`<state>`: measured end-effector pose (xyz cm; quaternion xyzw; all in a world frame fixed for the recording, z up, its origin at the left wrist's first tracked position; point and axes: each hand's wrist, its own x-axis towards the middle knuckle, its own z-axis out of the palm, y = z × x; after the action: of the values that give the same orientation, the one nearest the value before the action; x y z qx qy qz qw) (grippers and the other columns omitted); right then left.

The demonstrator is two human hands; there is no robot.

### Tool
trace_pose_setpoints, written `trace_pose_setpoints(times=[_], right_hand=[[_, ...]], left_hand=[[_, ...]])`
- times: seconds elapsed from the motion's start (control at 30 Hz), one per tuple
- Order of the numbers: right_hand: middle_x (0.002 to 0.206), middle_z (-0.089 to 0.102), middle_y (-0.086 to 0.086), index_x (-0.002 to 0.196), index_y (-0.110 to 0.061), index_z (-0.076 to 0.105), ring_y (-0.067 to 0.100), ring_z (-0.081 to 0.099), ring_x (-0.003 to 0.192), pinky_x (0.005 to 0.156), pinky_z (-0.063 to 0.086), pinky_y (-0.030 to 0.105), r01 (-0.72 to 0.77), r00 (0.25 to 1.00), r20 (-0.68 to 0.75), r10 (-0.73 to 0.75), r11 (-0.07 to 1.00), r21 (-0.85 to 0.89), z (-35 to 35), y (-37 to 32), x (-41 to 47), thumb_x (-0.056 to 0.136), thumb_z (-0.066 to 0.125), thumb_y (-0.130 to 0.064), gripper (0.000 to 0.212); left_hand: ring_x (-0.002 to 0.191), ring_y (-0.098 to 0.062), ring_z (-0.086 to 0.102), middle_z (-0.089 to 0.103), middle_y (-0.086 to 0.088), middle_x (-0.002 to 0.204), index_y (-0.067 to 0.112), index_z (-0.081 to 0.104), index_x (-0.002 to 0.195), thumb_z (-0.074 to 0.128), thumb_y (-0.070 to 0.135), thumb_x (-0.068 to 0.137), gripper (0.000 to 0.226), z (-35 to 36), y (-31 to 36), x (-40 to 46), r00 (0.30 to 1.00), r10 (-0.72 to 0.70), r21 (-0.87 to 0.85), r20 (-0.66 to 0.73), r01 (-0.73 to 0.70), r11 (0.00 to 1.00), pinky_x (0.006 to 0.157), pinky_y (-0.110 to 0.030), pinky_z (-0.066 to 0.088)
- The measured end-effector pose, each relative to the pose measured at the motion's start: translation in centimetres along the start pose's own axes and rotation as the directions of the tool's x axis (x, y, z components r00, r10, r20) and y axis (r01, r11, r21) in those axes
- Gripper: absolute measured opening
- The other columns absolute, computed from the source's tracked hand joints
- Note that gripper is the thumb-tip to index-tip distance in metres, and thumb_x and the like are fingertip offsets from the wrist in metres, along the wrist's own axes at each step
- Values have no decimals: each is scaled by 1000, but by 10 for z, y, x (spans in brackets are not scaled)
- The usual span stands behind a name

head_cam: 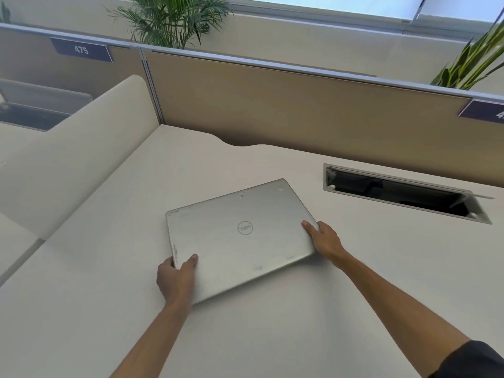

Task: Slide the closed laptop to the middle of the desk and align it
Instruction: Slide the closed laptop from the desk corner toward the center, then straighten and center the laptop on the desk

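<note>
A closed silver laptop [234, 236] with a round logo on its lid lies flat on the pale desk [272, 336], turned askew to the desk's edges. My left hand [176, 278] grips its near-left corner, thumb on the lid and fingers around the left edge. My right hand [323, 238] holds the right edge, thumb resting on the lid.
An open cable hatch [403, 193] is cut into the desk to the right of the laptop. A tan partition [286, 105] walls the back and a cream curved divider [81, 154] the left. Plants stand behind the partition.
</note>
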<state>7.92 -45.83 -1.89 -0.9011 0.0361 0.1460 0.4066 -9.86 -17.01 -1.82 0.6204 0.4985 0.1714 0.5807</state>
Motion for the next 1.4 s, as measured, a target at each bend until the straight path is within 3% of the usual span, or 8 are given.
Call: trace_pose_setpoints(times=[0.43,0.63,0.97,1.27,1.4], right_hand=[[104,63,8,99,-6,59,29,58,96,84,43,38,-20,998,-63,20,1000,9,-32,54,-52,93,47,-58,53],[101,62,8,95,-5,58,30,57,96,81,40,37,-27,993,-112,24,999,-22,-44,78,-74,95,46,-55,51],[100,61,10,94,-3,58,31,56,95,82,40,38,-24,986,-163,20,999,-25,-59,107,-103,96,46,-52,50],[102,62,13,96,-4,58,34,56,99,84,41,39,-39,977,-212,13,992,-118,-62,125,-119,97,43,-52,50],[102,61,15,97,-2,60,35,56,100,86,42,40,-31,975,-222,-2,989,-148,-62,129,-124,97,43,-50,51]], left_hand=[[95,-33,63,67,-14,106,5,65,102,75,28,76,36,2,-27,-56,997,20,95,69,-26,995,86,-44,53],[100,-35,62,67,-10,103,9,66,100,63,54,57,63,7,-43,-74,993,42,144,111,-58,988,90,-51,52],[102,-38,58,65,-13,103,10,63,94,58,45,63,47,8,-44,-107,987,62,234,150,-96,968,93,-52,48],[104,-39,57,64,-13,106,7,63,99,60,48,61,56,3,-50,-127,979,84,325,185,-142,935,96,-52,45],[113,-40,51,57,-19,117,0,60,109,68,39,76,51,1,-50,-130,977,100,355,188,-162,921,100,-51,41]])
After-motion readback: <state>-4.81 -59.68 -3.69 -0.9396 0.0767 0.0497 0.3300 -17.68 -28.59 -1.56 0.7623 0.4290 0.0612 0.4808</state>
